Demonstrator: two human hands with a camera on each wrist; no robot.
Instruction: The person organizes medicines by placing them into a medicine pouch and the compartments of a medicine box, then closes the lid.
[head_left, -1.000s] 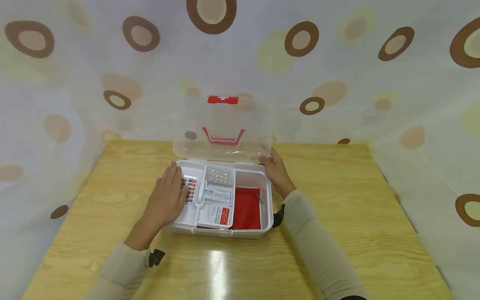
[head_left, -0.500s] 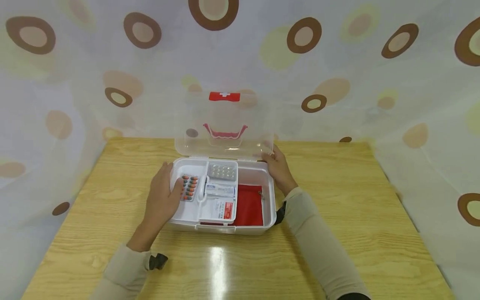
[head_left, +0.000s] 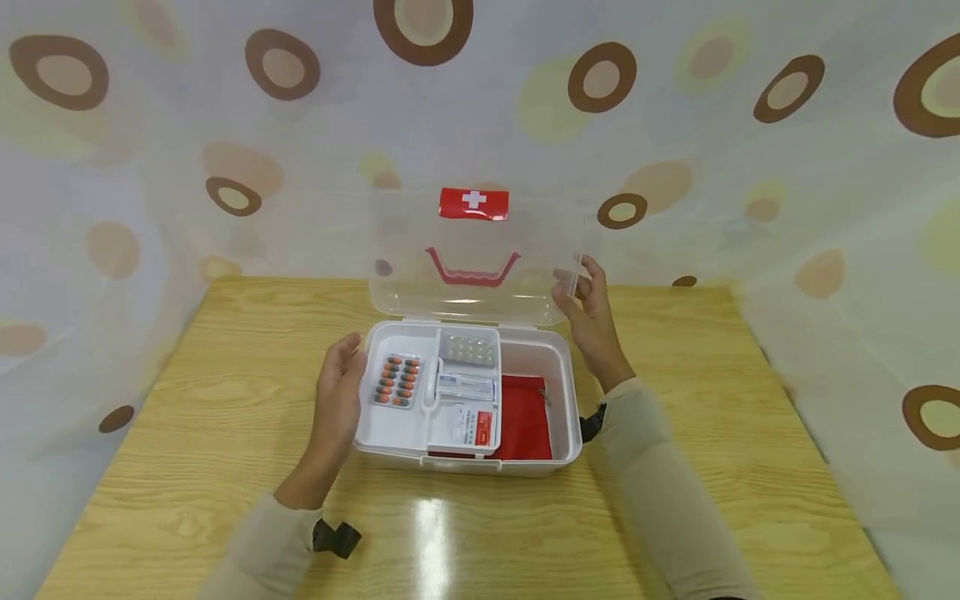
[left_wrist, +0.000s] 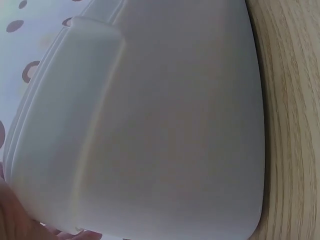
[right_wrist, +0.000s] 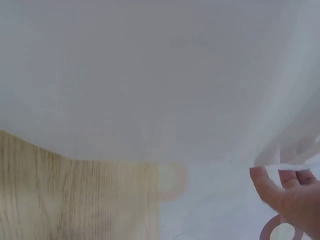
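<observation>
A white first-aid box point(head_left: 465, 467) stands on the table, its clear lid point(head_left: 405, 283) raised at the back with a pink handle and red cross label. My left hand point(head_left: 337, 400) rests against the box's left end, fingers fairly straight at the rim. My right hand point(head_left: 592, 321) pinches the lid's right edge, thumb in front and fingers seen through the plastic. A white tray point(head_left: 390, 425) inside carries a capsule blister pack point(head_left: 397, 380), a clear blister pack point(head_left: 468, 350), a white-blue packet point(head_left: 465, 387) and a white-red packet point(head_left: 474, 427).
A red zip pouch point(head_left: 525, 421) lies in the box's right part, partly under the tray. The wooden table point(head_left: 712, 417) extends to both sides. A patterned cloth point(head_left: 675, 100) hangs behind and along the sides.
The box has slid to the right, with the left hand following at its left end. My right hand has moved up from the box's back right corner to the lid's edge.
</observation>
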